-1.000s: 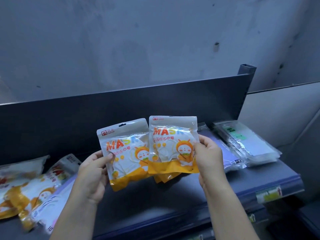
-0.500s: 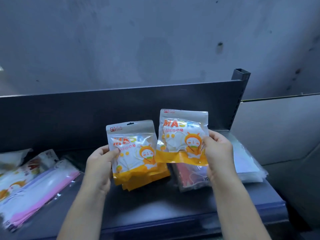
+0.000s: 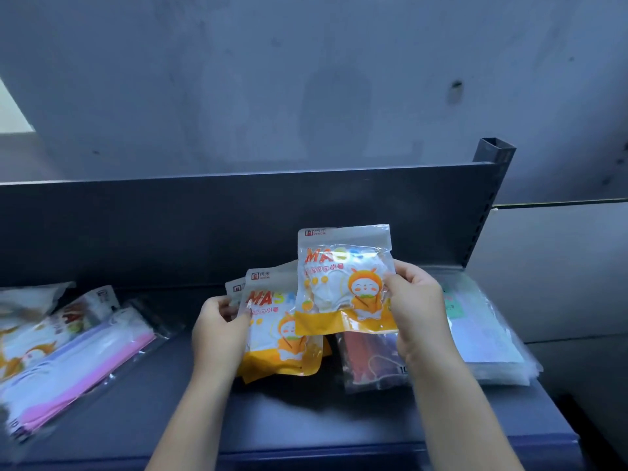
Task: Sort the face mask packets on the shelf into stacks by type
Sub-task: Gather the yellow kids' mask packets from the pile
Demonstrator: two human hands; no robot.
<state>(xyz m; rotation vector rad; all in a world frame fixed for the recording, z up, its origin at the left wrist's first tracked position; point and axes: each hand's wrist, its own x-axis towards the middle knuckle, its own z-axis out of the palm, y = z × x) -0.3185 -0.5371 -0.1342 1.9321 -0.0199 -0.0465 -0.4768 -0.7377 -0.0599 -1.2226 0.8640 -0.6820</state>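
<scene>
Dark shelf [image 3: 306, 419] under grey wall [image 3: 306, 79]. The right hand [image 3: 418, 311] pinches one orange cartoon mask packet [image 3: 339, 283] over the matching stack [image 3: 282, 338] gripped by the left hand [image 3: 217, 334]. Risk: glossy film slips, packet slides onto red mask packet [image 3: 367, 358] beside, mixing types.

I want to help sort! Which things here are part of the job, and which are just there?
Part of the job: orange packet held in the right hand; orange stack held in the left hand; red packet; pink and purple packet; pale stack on the right; shelf.
Just there: grey wall; metal post.
</scene>
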